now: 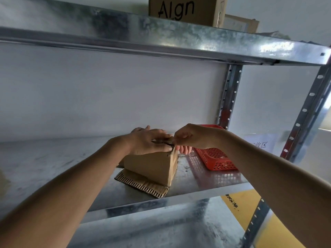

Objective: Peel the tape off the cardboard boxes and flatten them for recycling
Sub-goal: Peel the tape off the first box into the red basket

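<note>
A small brown cardboard box (152,165) stands on a metal shelf (53,169), with a flap of corrugated card (141,185) spread flat under its front. My left hand (148,140) lies flat on the box's top, fingers straight, pressing it down. My right hand (189,136) is at the box's upper right corner and pinches a strip of tape (168,141) between thumb and forefinger. How much tape is loose from the box is hard to tell.
A red perforated plastic basket (215,156) sits just right of the box on the same shelf. The shelf above (161,38) carries a cardboard box marked "Algn" (180,9). Perforated steel uprights (231,95) stand at the right; a yellow object (240,203) lies below.
</note>
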{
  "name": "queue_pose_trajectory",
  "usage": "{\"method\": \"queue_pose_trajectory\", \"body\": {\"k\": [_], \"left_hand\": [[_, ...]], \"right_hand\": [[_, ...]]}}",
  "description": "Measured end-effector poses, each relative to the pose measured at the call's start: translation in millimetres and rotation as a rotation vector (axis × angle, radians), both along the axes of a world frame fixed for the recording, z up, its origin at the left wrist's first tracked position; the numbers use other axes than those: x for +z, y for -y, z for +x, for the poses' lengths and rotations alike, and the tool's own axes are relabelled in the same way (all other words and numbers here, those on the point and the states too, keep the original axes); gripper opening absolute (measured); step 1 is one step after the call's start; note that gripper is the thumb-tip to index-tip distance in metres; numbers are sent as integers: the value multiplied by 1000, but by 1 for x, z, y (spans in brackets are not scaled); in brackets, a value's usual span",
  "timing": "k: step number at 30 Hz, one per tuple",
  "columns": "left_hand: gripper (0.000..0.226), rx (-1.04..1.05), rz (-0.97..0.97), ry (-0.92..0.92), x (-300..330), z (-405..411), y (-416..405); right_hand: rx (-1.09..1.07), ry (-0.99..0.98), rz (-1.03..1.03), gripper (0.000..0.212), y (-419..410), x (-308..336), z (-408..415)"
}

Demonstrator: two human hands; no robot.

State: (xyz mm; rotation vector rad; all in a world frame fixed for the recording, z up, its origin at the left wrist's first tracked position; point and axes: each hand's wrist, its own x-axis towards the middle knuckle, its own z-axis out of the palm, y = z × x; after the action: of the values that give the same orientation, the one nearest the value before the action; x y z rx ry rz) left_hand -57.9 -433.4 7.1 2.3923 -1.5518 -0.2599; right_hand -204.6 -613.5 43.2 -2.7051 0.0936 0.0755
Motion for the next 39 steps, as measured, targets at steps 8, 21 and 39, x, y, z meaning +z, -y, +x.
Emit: {"method": "queue_pose_trajectory", "body": {"k": [8, 21, 39], "left_hand": [[83, 22, 36, 39, 4, -11, -1], [106, -9, 45, 16, 4, -6, 2], [106, -24, 62, 22, 6, -6, 1]], "right_hand": [[-120, 161, 333, 16, 1, -37, -15], [-492, 744, 300, 5, -40, -86, -27], [-582, 758, 117, 7, -56, -84, -24]]}}
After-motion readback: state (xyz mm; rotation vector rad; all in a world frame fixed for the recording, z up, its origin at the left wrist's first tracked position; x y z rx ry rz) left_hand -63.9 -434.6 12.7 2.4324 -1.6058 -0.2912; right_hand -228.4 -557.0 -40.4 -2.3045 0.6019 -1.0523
